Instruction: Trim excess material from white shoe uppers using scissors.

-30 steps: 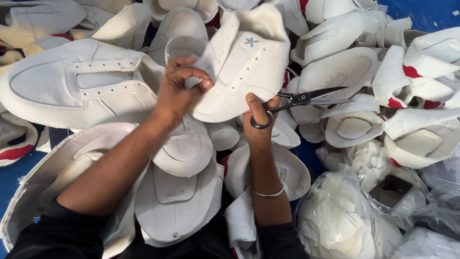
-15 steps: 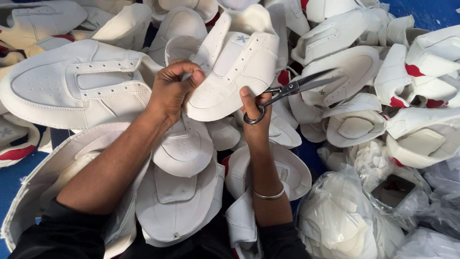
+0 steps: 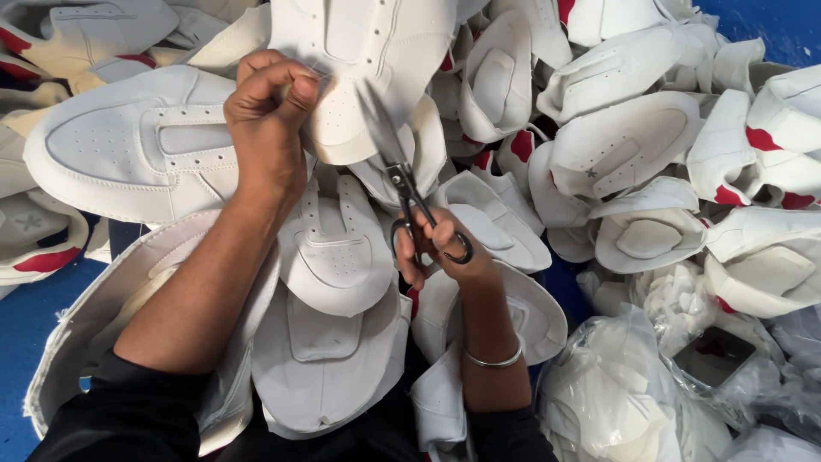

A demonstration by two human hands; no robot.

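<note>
Left hand (image 3: 269, 120), upper left of centre, pinching edge of white shoe upper (image 3: 368, 60). Right hand (image 3: 436, 252), centre, fingers closed through scissors (image 3: 402, 175) loops, blades nearly shut, pointing up at upper.

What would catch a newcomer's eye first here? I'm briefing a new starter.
At top centre, the left hand pinches the edge of a white shoe upper, while the right hand points dark scissors up at it. All around lies a heap of white uppers, some with red patches, on a blue floor.
</note>
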